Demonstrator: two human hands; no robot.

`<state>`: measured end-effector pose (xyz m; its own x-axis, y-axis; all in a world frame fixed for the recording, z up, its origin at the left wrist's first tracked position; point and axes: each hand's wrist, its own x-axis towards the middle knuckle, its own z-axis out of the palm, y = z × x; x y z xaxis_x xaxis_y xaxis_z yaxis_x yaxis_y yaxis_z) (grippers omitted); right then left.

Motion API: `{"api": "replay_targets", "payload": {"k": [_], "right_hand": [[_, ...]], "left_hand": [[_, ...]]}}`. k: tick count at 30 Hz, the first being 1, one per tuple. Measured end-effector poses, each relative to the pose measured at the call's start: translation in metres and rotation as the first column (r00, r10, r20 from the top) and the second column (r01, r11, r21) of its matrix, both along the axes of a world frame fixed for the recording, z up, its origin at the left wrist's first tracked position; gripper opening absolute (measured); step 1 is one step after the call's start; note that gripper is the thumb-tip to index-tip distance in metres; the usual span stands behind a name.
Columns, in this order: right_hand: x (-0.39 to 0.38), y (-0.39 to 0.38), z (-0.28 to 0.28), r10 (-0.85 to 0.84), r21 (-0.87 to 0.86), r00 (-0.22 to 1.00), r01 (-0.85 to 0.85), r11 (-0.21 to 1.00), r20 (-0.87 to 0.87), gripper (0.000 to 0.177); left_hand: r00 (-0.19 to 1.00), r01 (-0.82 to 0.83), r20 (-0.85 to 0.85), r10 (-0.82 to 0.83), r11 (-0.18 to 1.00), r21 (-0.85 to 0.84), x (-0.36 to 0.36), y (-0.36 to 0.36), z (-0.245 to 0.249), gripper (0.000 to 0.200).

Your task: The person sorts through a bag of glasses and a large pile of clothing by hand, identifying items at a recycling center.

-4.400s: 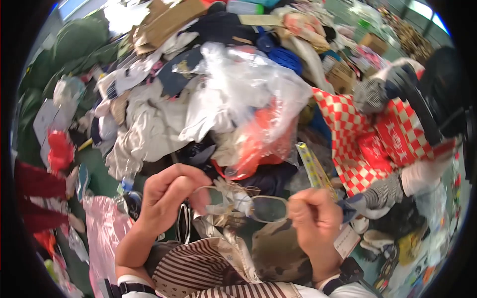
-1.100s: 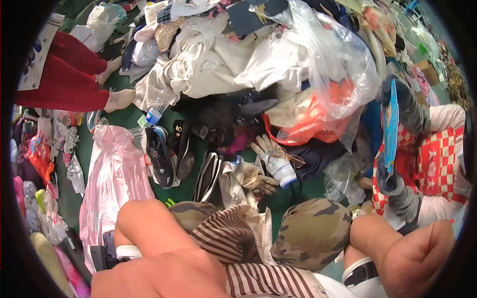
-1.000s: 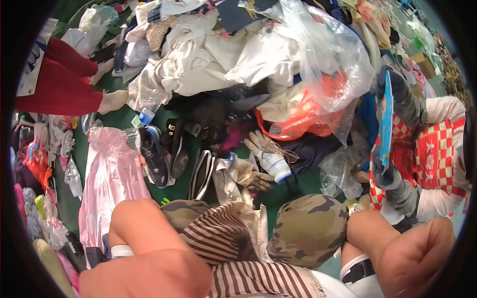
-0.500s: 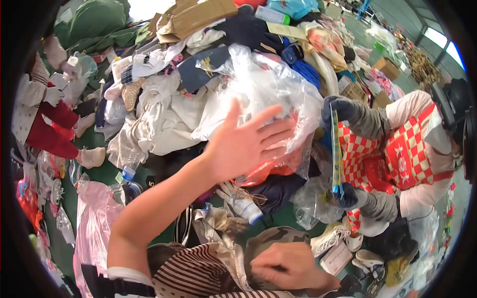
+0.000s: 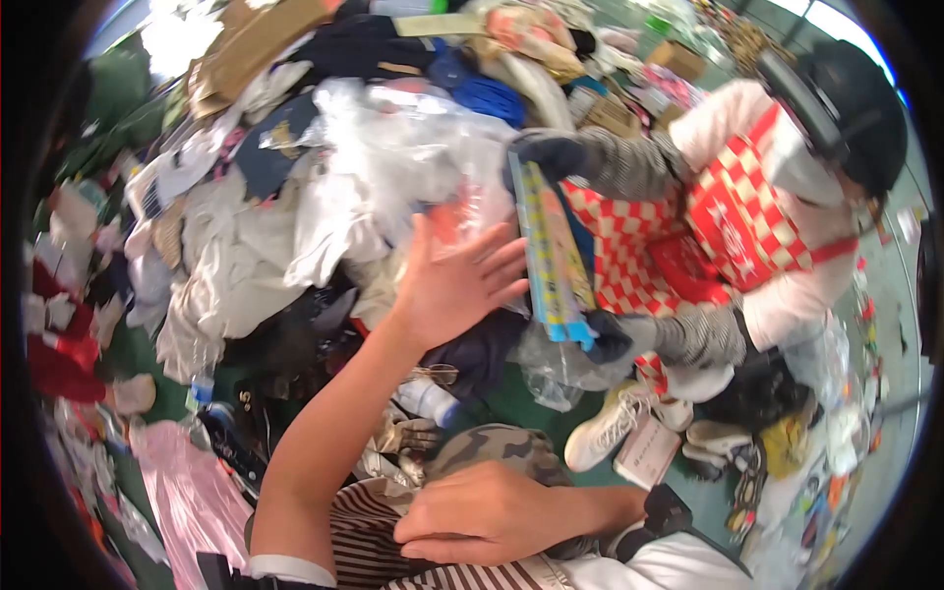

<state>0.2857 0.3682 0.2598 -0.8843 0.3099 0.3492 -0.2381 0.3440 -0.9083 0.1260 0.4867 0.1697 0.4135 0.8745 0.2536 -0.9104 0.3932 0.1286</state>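
My left hand (image 5: pixel 454 280) is raised in mid-air with fingers spread, holding nothing. Behind it lies a clear plastic bag (image 5: pixel 379 147) with something red showing through. Just right of my fingertips, a person in dark gloves holds a flat item (image 5: pixel 553 246) with blue edges and a yellow strip. Low in the view, my right hand (image 5: pixel 482 516) rests over my lap, fingers curled in and nothing showing in them. Striped cloth (image 5: pixel 369 526) and a camouflage-patterned cloth (image 5: pixel 492 447) lie beside it. A plastic bottle (image 5: pixel 426 398) sits between my hands.
Piled clothes (image 5: pixel 231 256) spread ahead and left, with a cardboard box (image 5: pixel 261 49) at the back. The person in a red checked apron (image 5: pixel 742 216) sits close on the right. White shoes (image 5: pixel 605 423) and a small box (image 5: pixel 647 449) are nearby; pink cloth (image 5: pixel 187 482) lies left.
The view has swung right, so the pile sits further left. The person's flat item has come closer to my left hand and tilted. My left hand stays spread; my right stays over my lap.
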Motion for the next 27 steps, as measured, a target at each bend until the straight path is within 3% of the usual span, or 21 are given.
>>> {"api": "replay_targets", "payload": {"k": [1, 3, 7, 9, 10, 12, 14, 16, 20, 21, 25, 27], "right_hand": [[0.001, 0.001, -0.001, 0.012, -0.010, 1.000, -0.012, 1.000, -0.014, 0.012], [0.000, 0.000, -0.004, 0.022, -0.038, 0.999, -0.023, 0.999, -0.042, 0.013], [-0.002, 0.001, -0.003, 0.030, -0.111, 0.998, -0.036, 0.993, -0.060, 0.012], [0.002, 0.005, -0.002, 0.068, -0.045, 0.997, -0.069, 0.997, -0.036, 0.015], [0.001, 0.005, -0.003, 0.071, -0.045, 0.997, -0.073, 0.996, -0.039, 0.015], [0.001, 0.004, -0.007, 0.029, -0.017, 0.993, -0.032, 0.999, -0.111, 0.014], [0.000, 0.004, -0.008, 0.021, -0.033, 0.992, -0.026, 0.999, -0.123, 0.013], [0.001, 0.008, -0.001, 0.009, -0.048, 0.990, -0.015, 0.999, -0.139, 0.012], [0.005, 0.017, 0.009, 0.027, -0.013, 0.995, -0.028, 1.000, -0.096, 0.011], [0.006, 0.018, 0.008, 0.029, -0.004, 0.994, -0.029, 1.000, -0.107, 0.011], [0.011, 0.022, 0.003, 0.067, -0.028, 0.992, -0.070, 0.997, -0.107, 0.012], [0.012, 0.026, 0.001, 0.036, -0.136, 0.978, -0.065, 0.989, -0.207, 0.022]], "left_hand": [[0.999, 0.047, 0.004, -0.047, 0.999, 0.000, 0.006, -0.001, 0.004, 0.093], [0.981, -0.056, -0.191, 0.045, 0.997, -0.056, 0.016, -0.005, 0.018, 0.098], [0.980, -0.078, -0.189, 0.055, 0.990, -0.121, 0.018, -0.006, 0.019, 0.097], [0.932, -0.091, -0.359, 0.056, 0.993, -0.079, 0.023, -0.004, 0.017, 0.089], [0.930, -0.094, -0.362, 0.059, 0.992, -0.079, 0.031, -0.006, 0.021, 0.089], [0.638, -0.131, -0.765, 0.086, 0.991, 0.003, 0.052, -0.018, 0.034, 0.083], [0.609, -0.132, -0.790, 0.069, 0.991, -0.015, 0.064, -0.029, 0.037, 0.083], [0.523, -0.225, -0.851, 0.051, 0.971, -0.081, 0.072, -0.032, 0.040, 0.067], [0.598, -0.269, -0.800, 0.044, 0.952, -0.148, 0.063, -0.035, 0.036, 0.052], [0.585, -0.321, -0.811, 0.010, 0.921, -0.220, 0.062, -0.035, 0.037, 0.042], [0.507, -0.361, -0.862, -0.018, 0.903, -0.231, 0.043, -0.026, -0.013, 0.035], [0.525, -0.370, -0.851, 0.006, 0.902, -0.222, 0.041, -0.024, -0.013, 0.034]]}}
